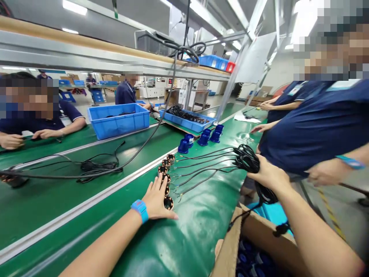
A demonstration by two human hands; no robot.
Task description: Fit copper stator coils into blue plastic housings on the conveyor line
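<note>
My left hand lies flat and open on the green belt, fingers against a row of several copper-wound coil parts. Thin black leads run from those coils to the right into a bundle of black cables. My right hand is closed round that bundle at the table's right edge. More black cable hangs down from the hand toward a cardboard box. A blue strap is on my left wrist.
Several blue plastic holders stand further along the belt. Blue bins and a tray of black parts sit beyond. A loose black cable lies on the left belt. People in navy shirts work left, behind and close on my right.
</note>
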